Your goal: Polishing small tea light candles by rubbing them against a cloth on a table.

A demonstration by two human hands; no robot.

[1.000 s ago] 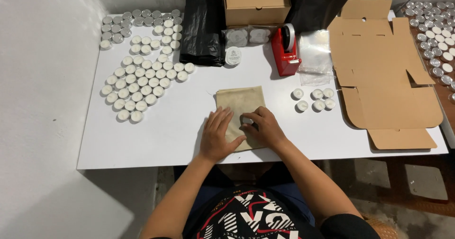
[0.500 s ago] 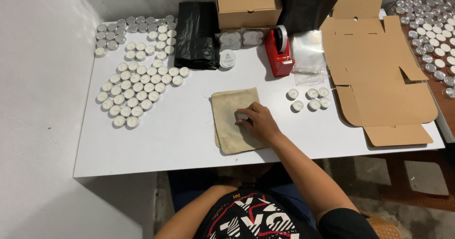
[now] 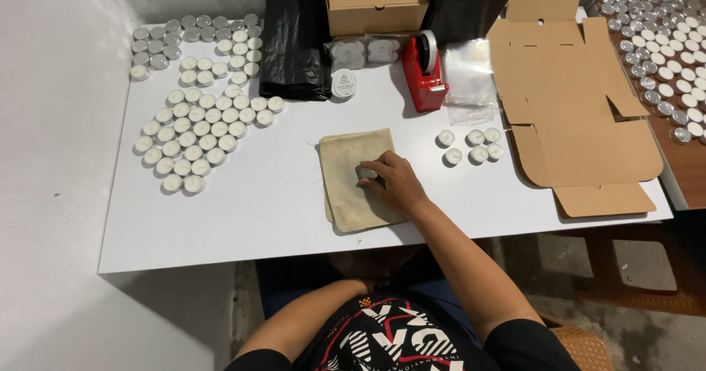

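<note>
One tealight (image 3: pixel 368 171) sits under my right hand (image 3: pixel 393 183), fingers closed on it atop the tan cloth (image 3: pixel 353 187) mid-bench; I judge I'm wiping it. Left hand is below the bench edge, unseen. Next: set it with the five cleaned tealights (image 3: pixel 471 144).

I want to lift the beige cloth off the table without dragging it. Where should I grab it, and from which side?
Pinch the beige cloth at its far-left corner, coming from the left. It lies flat, that corner is bare, and the right hand presses its right half.
</note>
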